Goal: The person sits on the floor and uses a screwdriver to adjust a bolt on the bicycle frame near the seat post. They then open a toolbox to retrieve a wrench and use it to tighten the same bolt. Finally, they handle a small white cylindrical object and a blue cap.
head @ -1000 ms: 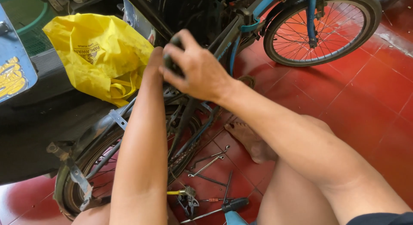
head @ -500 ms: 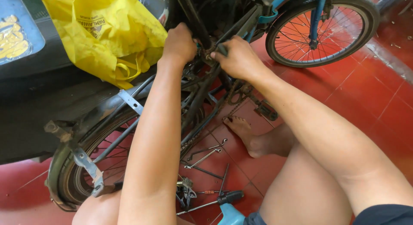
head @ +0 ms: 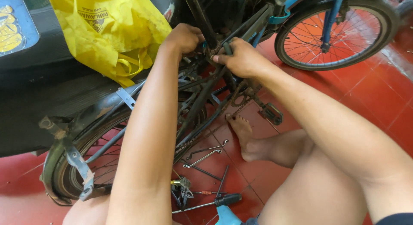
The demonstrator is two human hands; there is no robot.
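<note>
Left hand: curled shut against the dark bicycle frame, knuckles up, fingers closed over a part hidden behind them; what is held cannot be told.
Right hand: clamped around a dark tool handle standing upright between thumb and fingers, pressed to the frame just beside the left hand.
Bicycle frame: lying low across the middle of the view, tubes running down-left toward the rear wheel with its grey mudguard and bracket.
Chain and pedal: just under the right wrist, pedal resting above the red tile floor.
Bare foot: flat on the tiles beneath the frame, toes pointing toward the chain.
Loose tools: wrenches and a screwdriver scattered on the floor between the knees.
Yellow plastic bag: draped over a dark surface, upper left, near the left hand.
Blue bicycle wheel: upright at upper right, well apart from both hands.
</note>
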